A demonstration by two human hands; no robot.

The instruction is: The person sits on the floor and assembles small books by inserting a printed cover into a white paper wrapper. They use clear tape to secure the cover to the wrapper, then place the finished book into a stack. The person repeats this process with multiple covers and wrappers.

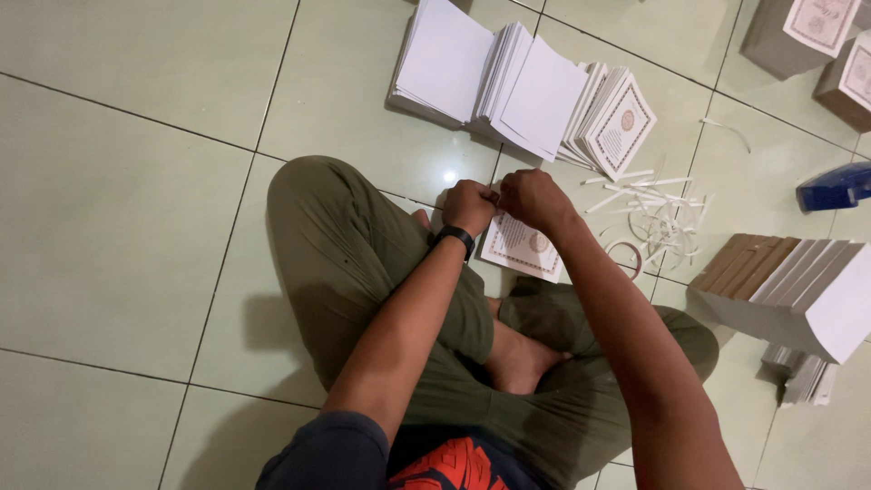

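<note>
Gripping the top edge of a printed card [521,245] with left hand [468,206] and right hand [533,199] both clenched, white card stacks [508,86] lying beyond the hands, paper strips [658,213] scattering right of them

Two brown boxes [798,36] with white square labels [821,23] are seen top right on the floor. A blue packet [833,188] is seen below them.

Dim overhead light, small glare on floor tiles [449,176], soft shadows.

White paper stacks [490,77], loose strips [658,204], blue object [835,188] on tiled floor [118,181]
</note>
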